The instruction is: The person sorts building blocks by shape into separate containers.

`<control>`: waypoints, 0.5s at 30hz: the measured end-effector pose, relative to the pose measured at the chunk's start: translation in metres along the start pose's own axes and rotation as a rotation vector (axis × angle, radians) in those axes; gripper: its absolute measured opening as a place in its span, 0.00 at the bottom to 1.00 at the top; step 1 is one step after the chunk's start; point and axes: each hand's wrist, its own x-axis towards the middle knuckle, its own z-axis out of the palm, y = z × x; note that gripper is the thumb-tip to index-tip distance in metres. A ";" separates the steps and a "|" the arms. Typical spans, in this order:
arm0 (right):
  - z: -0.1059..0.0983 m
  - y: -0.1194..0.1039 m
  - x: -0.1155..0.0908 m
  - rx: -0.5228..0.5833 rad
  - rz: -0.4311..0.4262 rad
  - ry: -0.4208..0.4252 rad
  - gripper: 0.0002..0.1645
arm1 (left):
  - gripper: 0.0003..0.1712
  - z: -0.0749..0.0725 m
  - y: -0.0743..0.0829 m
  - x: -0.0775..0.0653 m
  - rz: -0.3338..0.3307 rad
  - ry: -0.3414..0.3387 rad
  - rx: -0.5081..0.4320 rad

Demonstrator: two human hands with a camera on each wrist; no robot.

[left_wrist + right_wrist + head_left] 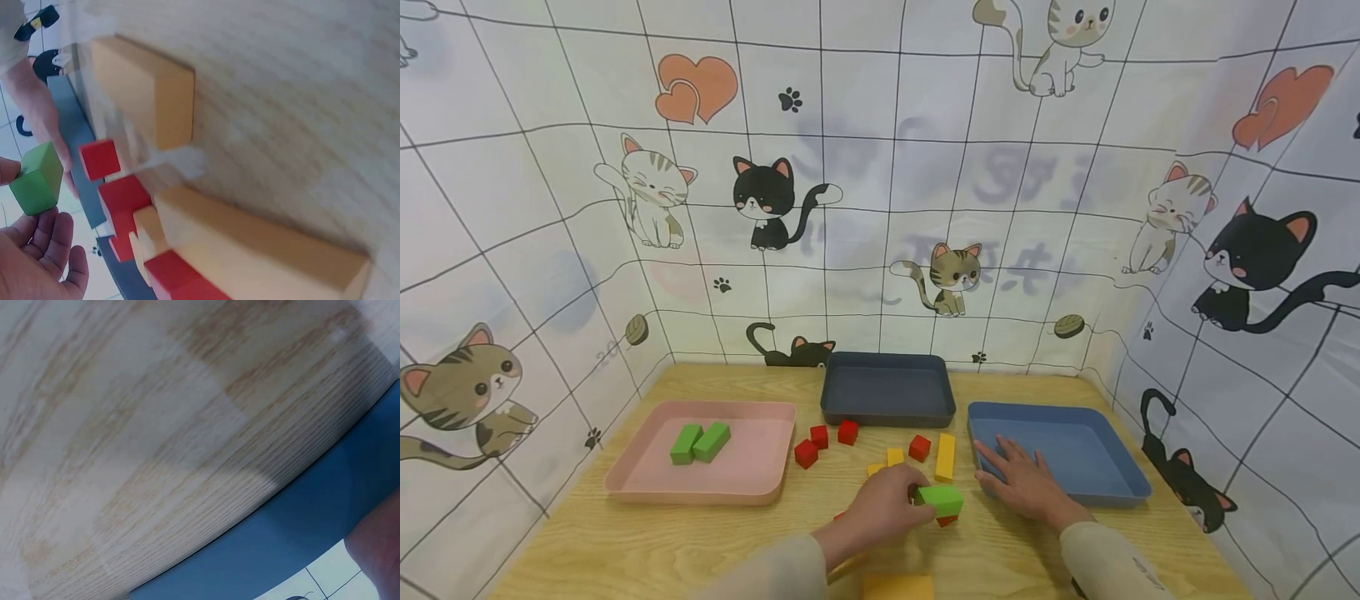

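My left hand (883, 507) pinches a green block (943, 501) between thumb and fingers, above the middle of the table. In the left wrist view this green block (39, 180) is held clear of the wood, and the other fingers lie below it. My right hand (1024, 480) rests with spread fingers at the left rim of the blue tray (1108, 454). In the right wrist view only a blurred bit of that hand (382, 550) shows by the tray's wall. Two green blocks (712, 442) lie side by side in the pink tray (640, 477).
Several red cubes (807, 453) and yellow blocks (945, 457) lie between the trays. A large yellow block (897, 587) is at the near edge of view. The dark grey tray (887, 392) stands at the back, before a cat-patterned cloth (865, 183).
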 end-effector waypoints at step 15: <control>0.001 0.000 0.001 -0.029 0.003 -0.009 0.40 | 0.14 -0.025 -0.018 0.011 -0.053 0.210 0.012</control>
